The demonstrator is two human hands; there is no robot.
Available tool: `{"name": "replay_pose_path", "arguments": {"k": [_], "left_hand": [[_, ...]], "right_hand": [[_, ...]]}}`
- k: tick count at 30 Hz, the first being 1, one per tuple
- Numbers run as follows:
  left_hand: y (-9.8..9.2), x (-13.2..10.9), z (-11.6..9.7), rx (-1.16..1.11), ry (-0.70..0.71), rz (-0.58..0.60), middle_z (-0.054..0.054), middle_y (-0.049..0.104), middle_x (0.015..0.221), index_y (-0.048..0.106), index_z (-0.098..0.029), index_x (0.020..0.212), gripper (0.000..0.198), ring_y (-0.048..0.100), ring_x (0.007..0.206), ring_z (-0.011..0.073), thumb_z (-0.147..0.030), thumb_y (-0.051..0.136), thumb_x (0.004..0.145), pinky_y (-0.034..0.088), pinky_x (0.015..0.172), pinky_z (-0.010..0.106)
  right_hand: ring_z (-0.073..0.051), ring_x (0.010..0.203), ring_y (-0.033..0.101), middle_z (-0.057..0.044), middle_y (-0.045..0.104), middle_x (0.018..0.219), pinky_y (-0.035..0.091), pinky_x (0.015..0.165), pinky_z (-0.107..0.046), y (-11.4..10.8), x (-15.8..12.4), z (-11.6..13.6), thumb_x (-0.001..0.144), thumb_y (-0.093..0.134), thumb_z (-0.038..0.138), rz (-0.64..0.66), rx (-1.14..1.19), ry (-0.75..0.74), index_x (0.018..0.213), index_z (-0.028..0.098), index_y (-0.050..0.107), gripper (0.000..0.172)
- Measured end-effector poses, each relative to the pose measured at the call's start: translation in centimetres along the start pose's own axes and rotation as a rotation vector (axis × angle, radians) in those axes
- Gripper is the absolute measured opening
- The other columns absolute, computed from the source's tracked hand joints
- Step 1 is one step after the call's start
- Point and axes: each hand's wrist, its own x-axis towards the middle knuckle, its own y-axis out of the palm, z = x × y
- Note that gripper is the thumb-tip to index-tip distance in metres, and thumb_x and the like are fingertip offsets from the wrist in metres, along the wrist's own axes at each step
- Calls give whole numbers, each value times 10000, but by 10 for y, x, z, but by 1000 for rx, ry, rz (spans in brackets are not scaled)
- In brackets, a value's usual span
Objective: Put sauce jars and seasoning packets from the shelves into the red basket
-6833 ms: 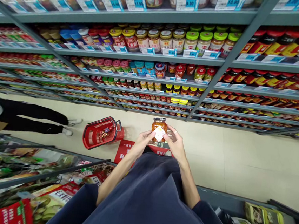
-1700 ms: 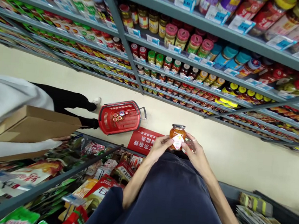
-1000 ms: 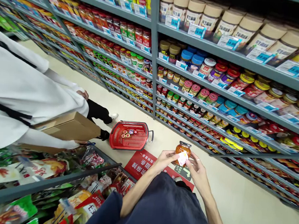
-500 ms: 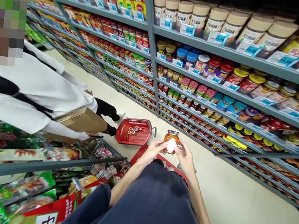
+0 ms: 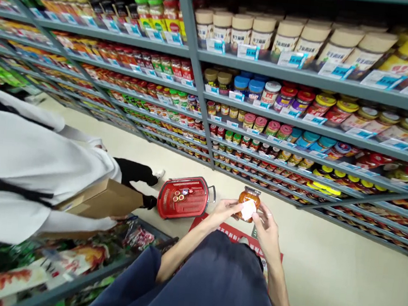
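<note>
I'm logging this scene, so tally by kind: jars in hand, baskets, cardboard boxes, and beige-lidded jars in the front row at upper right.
Held jar: 1
Basket: 1
Box: 1
Beige-lidded jars: 8
Total: 11

Hands point(image 5: 268, 229) could pass rightward above the floor point(image 5: 345, 263); shelves point(image 5: 305, 76) block ahead, a blurred rack point(image 5: 81, 282) seemingly leftward.

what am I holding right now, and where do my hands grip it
A jar, gripped by its two sides between your left hand and right hand.
</note>
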Motion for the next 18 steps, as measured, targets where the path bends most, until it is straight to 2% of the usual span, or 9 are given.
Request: {"name": "replay_pose_path", "arguments": {"k": [6, 13, 18], "left_hand": [[-38, -8, -6, -16, -20, 19, 123, 785, 968, 764, -82, 1138, 567, 705, 805, 181, -542, 785, 807, 531, 746, 254], [-56, -16, 7, -56, -36, 40, 144, 779, 988, 760, -80, 1143, 585, 708, 836, 201, -567, 766, 818, 529, 698, 248], [-66, -21, 5, -39, -26, 32, 144, 771, 940, 770, -78, 1109, 631, 695, 771, 186, -625, 757, 795, 519, 654, 239]], "right_hand": [[-236, 1085, 695, -135, 671, 1350, 596, 947, -385, 41, -6, -2, 865, 736, 495, -21, 60, 32, 1406, 203, 565, 638], [-246, 1027, 711, -145, 686, 1324, 620, 879, -378, 55, -9, -22, 827, 777, 494, -53, 65, 24, 1372, 202, 611, 640], [-267, 1048, 716, -157, 702, 1304, 614, 896, -392, 65, -7, -26, 816, 783, 518, -25, 82, 26, 1353, 194, 626, 647]]}}
